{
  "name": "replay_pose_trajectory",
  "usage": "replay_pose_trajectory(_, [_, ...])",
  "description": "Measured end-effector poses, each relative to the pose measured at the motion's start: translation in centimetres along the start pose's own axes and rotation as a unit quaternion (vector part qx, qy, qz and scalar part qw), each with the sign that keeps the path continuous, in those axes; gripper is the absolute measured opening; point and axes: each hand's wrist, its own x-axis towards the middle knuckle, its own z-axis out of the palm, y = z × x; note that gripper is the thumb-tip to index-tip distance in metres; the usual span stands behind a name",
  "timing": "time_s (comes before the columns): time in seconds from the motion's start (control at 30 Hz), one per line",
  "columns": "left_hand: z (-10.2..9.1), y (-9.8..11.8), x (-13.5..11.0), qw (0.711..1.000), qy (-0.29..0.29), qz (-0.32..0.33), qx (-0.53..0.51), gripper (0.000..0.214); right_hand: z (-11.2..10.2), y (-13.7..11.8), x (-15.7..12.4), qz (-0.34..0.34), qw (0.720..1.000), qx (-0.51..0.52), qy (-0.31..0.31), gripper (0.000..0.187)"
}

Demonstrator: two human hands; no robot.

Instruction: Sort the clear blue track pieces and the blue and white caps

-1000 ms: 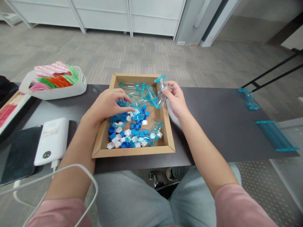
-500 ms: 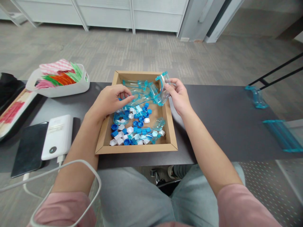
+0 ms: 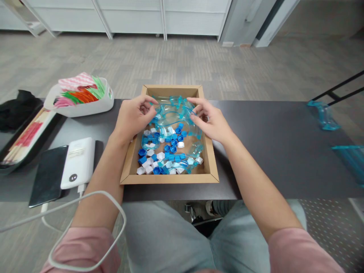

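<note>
A shallow cardboard tray [image 3: 209,157] sits on the dark table [image 3: 270,151] in front of me. It holds clear blue curved plastic track pieces [image 3: 170,113] and several small blue and white hexagonal pieces [image 3: 163,155]. My left hand [image 3: 132,117] is at the tray's left side, its fingers pinched on the end of a curved track piece. My right hand [image 3: 212,121] reaches in from the right, fingers curled on the other end of the curved pieces. Both hands are over the tray's far half.
A white power bank [image 3: 78,163] with a white cable [image 3: 85,204] lies on a dark phone [image 3: 45,176] at left. A white bin [image 3: 82,106] of coloured strips stands behind it. More blue track pieces [image 3: 322,115] lie at the table's right end.
My right hand has lowered its curved track piece from above the tray's right wall into the tray. My left hand has moved up toward the far end. The view has shifted slightly.
</note>
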Motion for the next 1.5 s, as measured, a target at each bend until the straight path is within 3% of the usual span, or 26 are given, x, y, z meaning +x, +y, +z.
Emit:
replay_pose_trajectory(0.17, [0.2, 0.2, 0.1, 0.996, 0.058, -0.027, -0.056, 0.012, -0.2, -0.8, 0.0, -0.015, 0.994, -0.097, -0.038, 0.042])
replay_pose_trajectory(0.37, [0.2, -0.6, 0.7, 0.980, 0.124, -0.056, -0.146, 0.002, -0.2, -1.5, -0.4, 0.008, 0.963, -0.266, -0.029, 0.053])
replay_pose_trajectory(0.53, [0.2, -1.4, 1.3, 0.960, 0.168, -0.051, -0.219, 0.004, -0.1, -1.6, -0.6, 0.003, 0.954, -0.293, -0.069, 0.043])
replay_pose_trajectory(0.67, [0.3, -1.6, 1.6, 0.937, 0.199, -0.042, -0.285, 0.007, -0.2, -1.2, -0.3, 0.025, 0.962, -0.268, -0.035, 0.030])
replay_pose_trajectory(0.9, [0.5, -1.9, 2.0, 0.905, 0.223, -0.055, -0.358, 0.015, -0.5, -0.6, 0.3, 0.056, 0.976, -0.211, 0.022, 0.029])
replay_pose_trajectory(1.2, [0.9, -2.6, 2.3, 0.899, 0.227, -0.018, -0.373, 0.024, -0.3, -1.0, 0.0, 0.039, 0.973, -0.227, -0.009, 0.027])
replay_pose_trajectory(1.37, [0.6, -2.4, 2.3, 0.926, 0.214, -0.063, -0.306, 0.035, -0.3, -1.2, -0.2, 0.038, 0.966, -0.253, -0.019, 0.026])
replay_pose_trajectory(1.5, [0.3, -1.7, 1.8, 0.935, 0.170, -0.014, -0.310, 0.045, -0.4, -1.5, -0.4, 0.032, 0.958, -0.283, -0.023, 0.032])
